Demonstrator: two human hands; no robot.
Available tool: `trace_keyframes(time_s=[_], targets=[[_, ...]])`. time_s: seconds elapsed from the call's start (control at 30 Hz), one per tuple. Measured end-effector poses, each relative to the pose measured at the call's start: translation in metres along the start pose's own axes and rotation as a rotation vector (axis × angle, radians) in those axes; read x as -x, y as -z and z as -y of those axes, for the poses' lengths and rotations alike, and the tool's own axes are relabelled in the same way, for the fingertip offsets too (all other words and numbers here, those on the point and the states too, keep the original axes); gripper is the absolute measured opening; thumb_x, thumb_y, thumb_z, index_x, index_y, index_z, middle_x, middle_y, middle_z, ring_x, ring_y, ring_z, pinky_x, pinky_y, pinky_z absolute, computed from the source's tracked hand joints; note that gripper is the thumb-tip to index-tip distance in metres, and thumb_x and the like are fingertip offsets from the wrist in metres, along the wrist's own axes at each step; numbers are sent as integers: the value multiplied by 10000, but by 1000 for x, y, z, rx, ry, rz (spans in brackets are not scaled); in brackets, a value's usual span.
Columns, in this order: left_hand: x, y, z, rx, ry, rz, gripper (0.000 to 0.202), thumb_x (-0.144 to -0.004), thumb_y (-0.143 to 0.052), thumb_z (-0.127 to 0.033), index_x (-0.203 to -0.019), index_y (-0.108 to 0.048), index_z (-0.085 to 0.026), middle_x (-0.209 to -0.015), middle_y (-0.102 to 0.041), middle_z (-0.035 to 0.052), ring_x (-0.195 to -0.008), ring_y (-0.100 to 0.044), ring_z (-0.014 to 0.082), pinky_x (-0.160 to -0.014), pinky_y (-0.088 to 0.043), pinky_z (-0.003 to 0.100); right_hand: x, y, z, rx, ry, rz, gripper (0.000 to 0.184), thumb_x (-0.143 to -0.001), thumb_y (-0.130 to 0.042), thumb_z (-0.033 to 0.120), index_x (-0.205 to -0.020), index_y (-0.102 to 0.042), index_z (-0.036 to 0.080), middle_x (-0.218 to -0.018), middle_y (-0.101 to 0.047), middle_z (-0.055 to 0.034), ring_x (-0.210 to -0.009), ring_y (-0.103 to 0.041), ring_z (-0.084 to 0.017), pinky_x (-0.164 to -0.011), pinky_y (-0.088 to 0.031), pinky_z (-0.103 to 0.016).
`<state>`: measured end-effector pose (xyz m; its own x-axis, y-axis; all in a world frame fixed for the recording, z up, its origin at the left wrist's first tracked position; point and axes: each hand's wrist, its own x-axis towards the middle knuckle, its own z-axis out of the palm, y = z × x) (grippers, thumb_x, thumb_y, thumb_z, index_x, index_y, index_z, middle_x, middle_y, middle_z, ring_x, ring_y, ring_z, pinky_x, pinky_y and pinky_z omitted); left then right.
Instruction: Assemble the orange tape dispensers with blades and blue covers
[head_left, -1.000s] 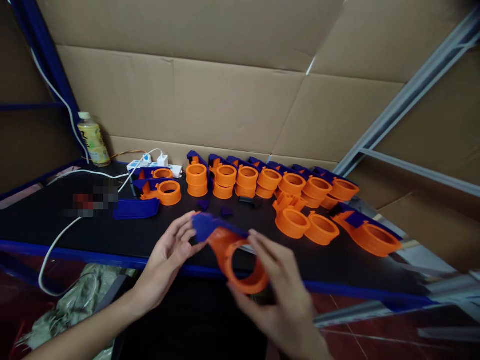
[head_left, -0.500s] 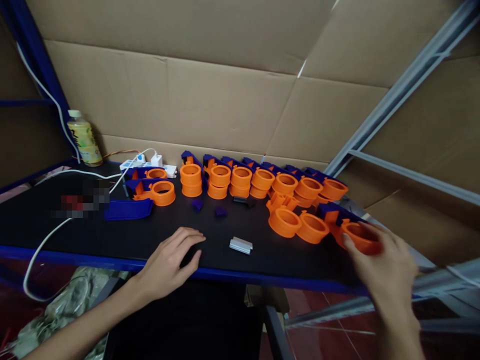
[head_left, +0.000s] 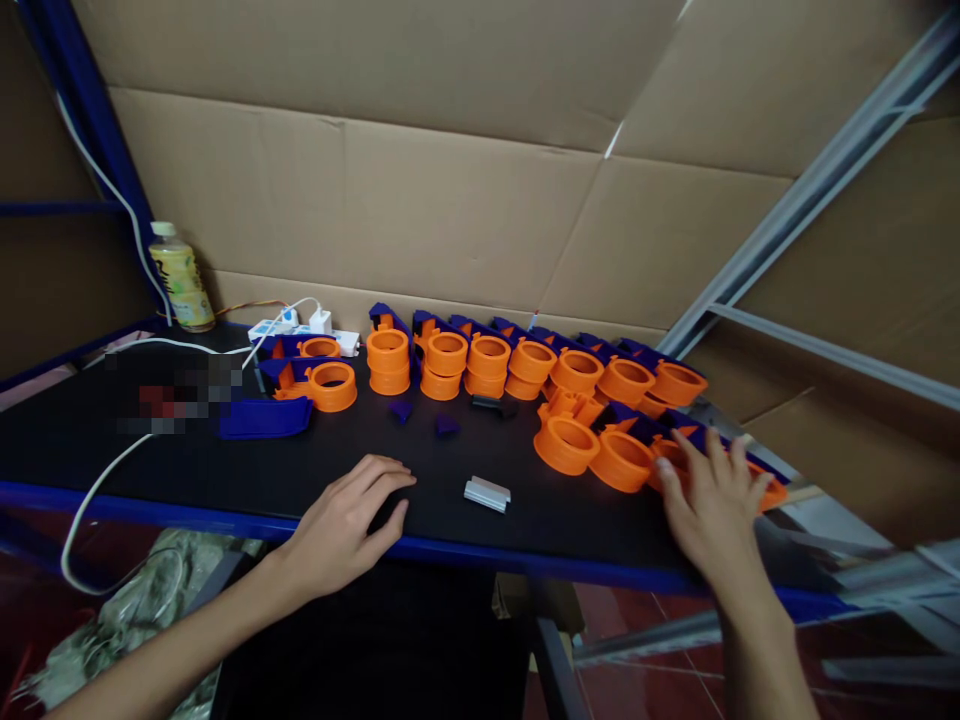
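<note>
My left hand (head_left: 356, 520) lies at the front of the black tabletop, thumb apart from its loosely bent fingers, holding nothing. Right of it is a small silver metal profile piece (head_left: 487, 493). My right hand (head_left: 712, 500) has its fingers spread over the orange ring parts with dark blue arms at the right end of the front row, partly covering them. Whether its fingertips touch them I cannot tell. An orange ring (head_left: 622, 461) sits just left of that hand, beside another orange ring (head_left: 568, 446).
Behind stands a row of stacked orange rings (head_left: 489, 365) with blue arms. Small blue pieces (head_left: 447, 427), a black part (head_left: 491, 405) and a flat blue part (head_left: 266, 418) lie about. A bottle (head_left: 182, 280), power strip (head_left: 345, 342) and white cable (head_left: 97, 500) are at left.
My right hand has moved left from the rightmost ring part, and its fingers are now spread. More of that front row shows at the right. My left hand rests as before; the view shifted slightly.
</note>
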<state>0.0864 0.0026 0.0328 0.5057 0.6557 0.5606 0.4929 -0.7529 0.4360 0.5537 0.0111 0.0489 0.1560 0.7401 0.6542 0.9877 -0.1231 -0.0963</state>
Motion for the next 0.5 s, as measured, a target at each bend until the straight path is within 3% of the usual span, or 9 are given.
trace_keyframes(time_s=[0.07, 0.17, 0.23, 0.37, 0.5], targets=[[0, 0, -1, 1, 0, 6, 259, -977, -531, -213, -1229, -589, -193, -1200, -681, 109, -1178, -612, 252, -979, -530, 422, 1, 4, 12, 67, 142, 0, 575, -995, -347, 490, -1430, -519, 155, -1554, -412, -201, -1506, -226, -390, -1163, -81, -722], [0, 0, -1, 8, 4, 7, 253, -984, -521, -214, -1227, -585, -190, -1204, -678, 109, -1184, -605, 247, -985, -526, 421, -2, 4, 21, 96, 306, -2, 419, -986, -413, 484, -1104, -699, 202, -1357, -616, -168, -1408, -396, -383, -1154, -49, -719], [0, 0, -1, 13, 7, 7, 251, -987, -517, -215, -1228, -584, -191, -1205, -676, 107, -1186, -601, 245, -986, -524, 420, -5, 3, 23, 66, 342, -41, 371, -986, -440, 464, -932, -706, 212, -1234, -684, -156, -1329, -477, -375, -1149, -81, -709], [0, 0, -1, 28, 15, 14, 255, -988, -516, -223, -1232, -588, -194, -1202, -672, 108, -1183, -600, 247, -986, -519, 420, -10, 11, 32, -17, 367, -142, 276, -984, -494, 413, -962, -688, 217, -1121, -722, -155, -1229, -562, -359, -1156, -165, -664], [0, 1, -1, 100, 60, 1, 255, -990, -519, -236, -1231, -599, -211, -1207, -674, 98, -1174, -610, 239, -1005, -506, 418, -6, 36, 60, -152, 412, -274, 187, -958, -578, 383, -938, -666, 220, -1082, -726, -132, -1224, -584, -337, -1173, -232, -629]])
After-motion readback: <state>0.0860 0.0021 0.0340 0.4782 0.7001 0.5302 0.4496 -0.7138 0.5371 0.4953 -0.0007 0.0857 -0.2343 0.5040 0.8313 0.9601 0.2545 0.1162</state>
